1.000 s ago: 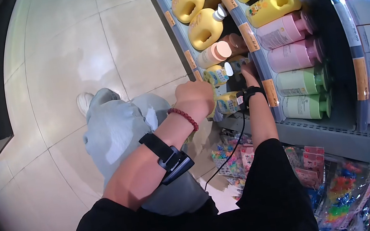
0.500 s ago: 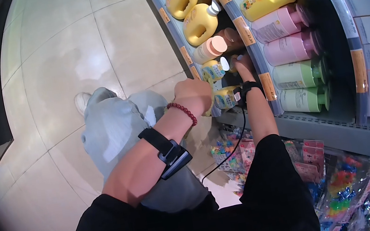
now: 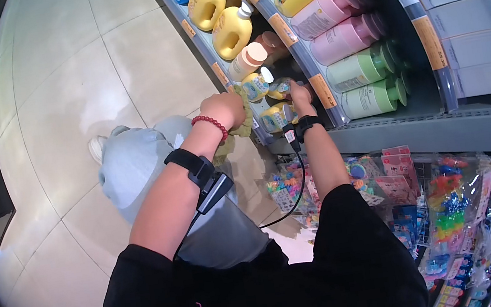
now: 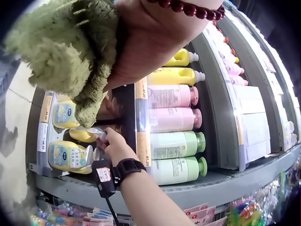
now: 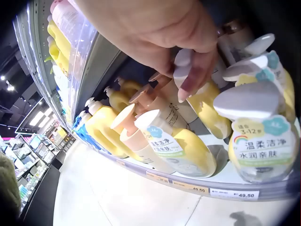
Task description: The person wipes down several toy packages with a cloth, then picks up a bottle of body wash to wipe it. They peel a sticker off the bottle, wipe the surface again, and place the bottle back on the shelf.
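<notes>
My right hand reaches into the lower shelf. Thumb and fingers pinch the white cap of a yellow pump bottle, which leans at a slant behind the front row. Two similar bottles stand at the shelf front: one to its left in the right wrist view, one to its right. A fluffy green cloth is bunched in my left hand, held just outside the shelf edge. The left fingers are largely hidden by the cloth and the back of the hand.
Peach-capped bottles and large yellow jugs continue along the lower shelf. Overhead, another shelf bears pink bottles and green bottles. Price strips line the edge. Bagged toys hang at the shelf's end; a cable hangs from the right wrist.
The view has swung, so the shelves sit further left and higher. My right hand now has the bottle by its cap, the bottle lying lower beside the front bottles. The left keeps the cloth.
</notes>
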Available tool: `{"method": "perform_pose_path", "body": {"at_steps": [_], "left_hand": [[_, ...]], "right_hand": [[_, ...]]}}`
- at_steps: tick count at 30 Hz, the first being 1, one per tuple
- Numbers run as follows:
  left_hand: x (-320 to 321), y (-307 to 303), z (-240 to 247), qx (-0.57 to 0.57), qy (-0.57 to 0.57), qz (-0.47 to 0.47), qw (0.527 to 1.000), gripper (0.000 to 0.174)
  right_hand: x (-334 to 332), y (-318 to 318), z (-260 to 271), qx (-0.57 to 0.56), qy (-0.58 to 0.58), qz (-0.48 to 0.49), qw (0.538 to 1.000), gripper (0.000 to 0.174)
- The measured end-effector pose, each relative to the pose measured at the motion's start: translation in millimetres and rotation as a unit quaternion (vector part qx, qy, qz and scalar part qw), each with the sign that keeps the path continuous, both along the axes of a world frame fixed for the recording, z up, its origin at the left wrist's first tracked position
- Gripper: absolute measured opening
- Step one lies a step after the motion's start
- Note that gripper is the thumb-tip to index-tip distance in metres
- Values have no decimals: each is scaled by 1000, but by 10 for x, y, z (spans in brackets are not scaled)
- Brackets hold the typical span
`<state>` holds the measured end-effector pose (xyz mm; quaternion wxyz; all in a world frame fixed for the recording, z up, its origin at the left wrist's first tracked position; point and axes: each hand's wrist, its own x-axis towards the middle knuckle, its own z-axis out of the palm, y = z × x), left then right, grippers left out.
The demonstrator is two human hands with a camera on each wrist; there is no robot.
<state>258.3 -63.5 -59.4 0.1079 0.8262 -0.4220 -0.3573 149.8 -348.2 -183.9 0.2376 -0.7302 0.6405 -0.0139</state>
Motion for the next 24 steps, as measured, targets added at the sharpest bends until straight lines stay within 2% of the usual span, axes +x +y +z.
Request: {"method": "perform_pose_path", "body": {"at_steps": [2, 5, 8, 9, 10, 11, 13, 16, 19, 23, 24], "left_hand": [[13, 26, 9, 5, -7, 3, 1000, 29], [36, 56, 14, 5, -5, 7, 1000, 29], [37, 71, 3, -3, 15, 12, 1000, 39], [32, 74, -1, -5, 11, 10, 1000, 35], [27, 85, 10, -6, 7, 9, 1000, 32], [26, 98, 19, -8, 4, 10, 1000, 30], [24, 126, 34, -13, 2, 10, 1000, 30], [36, 140, 17, -15, 6, 11, 1000, 31], [29, 160, 18, -38, 0, 34, 999, 32], [38, 218, 115, -122, -1, 94, 988, 35], [39, 219, 113, -152, -1, 115, 982, 36]], "right_hand": [[-44, 30, -75, -77, -24, -53, 995, 41], [-163, 66, -139, -48, -189, -90, 977, 47], [-219, 157, -76, -124, -142, -143, 972, 43], [-217, 189, -25, -149, -125, -161, 968, 42], [-223, 81, -186, -70, -333, -251, 906, 38], [-159, 375, 87, -70, -434, -300, 847, 39], [-115, 580, 311, -62, -460, -359, 810, 36], [-117, 735, 483, 1, -594, -400, 698, 39], [-177, 870, 579, 3, -640, -410, 650, 44], [-386, 1216, 814, 6, -657, -300, 692, 38], [-455, 1296, 878, 20, -633, -285, 719, 35]]}}
